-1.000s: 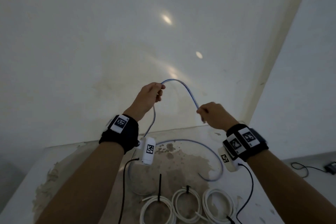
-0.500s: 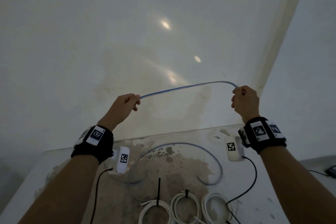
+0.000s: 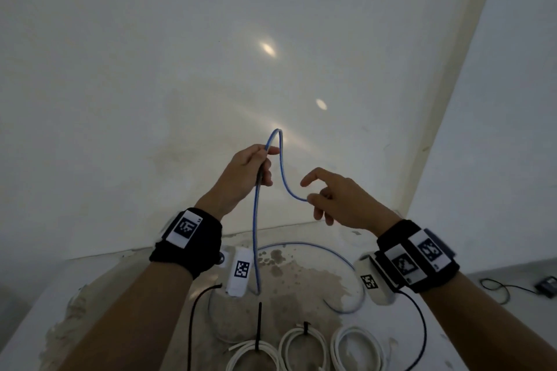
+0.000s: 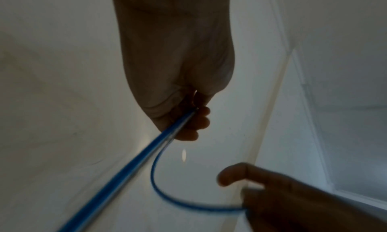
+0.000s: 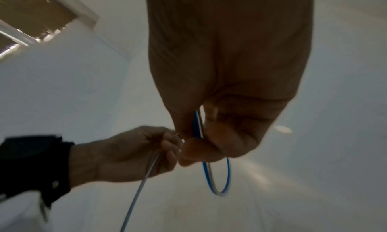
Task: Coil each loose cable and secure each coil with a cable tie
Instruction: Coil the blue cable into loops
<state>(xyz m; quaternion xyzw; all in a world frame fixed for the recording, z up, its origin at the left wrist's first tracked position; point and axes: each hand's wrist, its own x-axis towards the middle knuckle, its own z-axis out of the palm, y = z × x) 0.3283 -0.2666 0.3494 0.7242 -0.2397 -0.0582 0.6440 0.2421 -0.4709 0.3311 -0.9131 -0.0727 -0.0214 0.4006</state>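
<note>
A thin blue and white cable [image 3: 255, 238] rises from the stained table [image 3: 301, 286] to my left hand [image 3: 250, 169], which grips it with curled fingers. Above that hand the cable makes a tight bend [image 3: 278, 132] and drops to my right hand [image 3: 328, 199], which pinches it between thumb and lower fingers, index finger held out. The left wrist view shows the cable [image 4: 125, 167] leaving my left hand [image 4: 184, 116] and curving to my right hand [image 4: 261, 194]. In the right wrist view my right hand [image 5: 209, 136] pinches the cable [image 5: 217, 177] next to my left hand [image 5: 146, 153].
The rest of the blue cable lies in a loose arc [image 3: 346, 265] on the table. Three white cable coils [image 3: 304, 346] lie at the near edge, two with black ties [image 3: 259, 325] showing. A wall stands close behind. A black cable and small device [image 3: 545, 285] lie far right.
My hands, spread wide with the cable stretched between them half a second ago, have come together. The cable now folds into a tight upward loop above my left hand.
</note>
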